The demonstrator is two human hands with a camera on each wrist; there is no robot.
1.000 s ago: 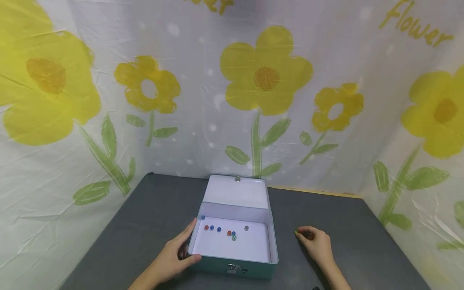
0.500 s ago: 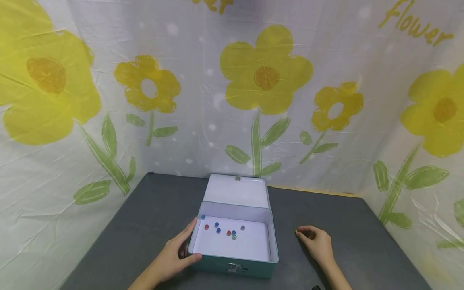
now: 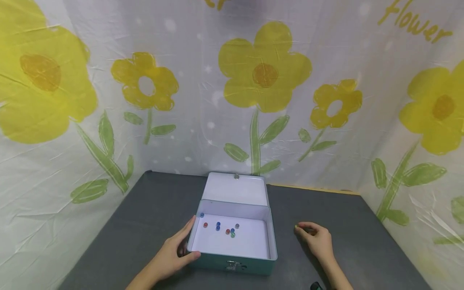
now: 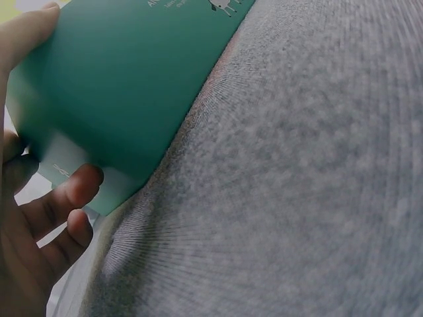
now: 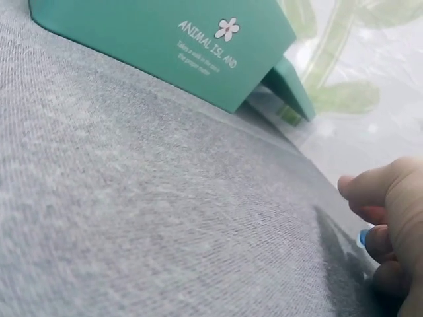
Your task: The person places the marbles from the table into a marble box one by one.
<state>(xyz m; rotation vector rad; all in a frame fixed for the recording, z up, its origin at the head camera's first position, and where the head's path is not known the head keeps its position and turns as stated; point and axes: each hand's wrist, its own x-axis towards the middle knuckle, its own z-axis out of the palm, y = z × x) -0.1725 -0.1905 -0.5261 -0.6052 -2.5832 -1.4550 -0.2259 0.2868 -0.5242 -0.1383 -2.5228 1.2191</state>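
Observation:
A green metal box (image 3: 253, 268) with a white inside stands with its lid (image 3: 235, 189) tipped back. Several marbles lie in its left and middle part, among them a red marble (image 3: 205, 225), a green marble (image 3: 233, 235) and a grey marble (image 3: 237, 226). My left hand (image 3: 168, 255) grips the box's front left corner, thumb on the front rim and fingers against the side. Right of the box, my right hand (image 3: 319, 241) pinches a small marble close over the table. A blue bit (image 5: 363, 238) shows between its fingers in the right wrist view; the rest is hidden.
The dark grey table (image 3: 145, 213) reaches back to a white curtain (image 3: 195, 121) printed with yellow flowers. A small dark object (image 3: 316, 286) shows at the bottom edge, beside my right forearm.
Inside the box, the grey marble has rolled left, and a blue marble has rolled right until it sits just behind another blue one. Both hands have stayed nearly where they were.

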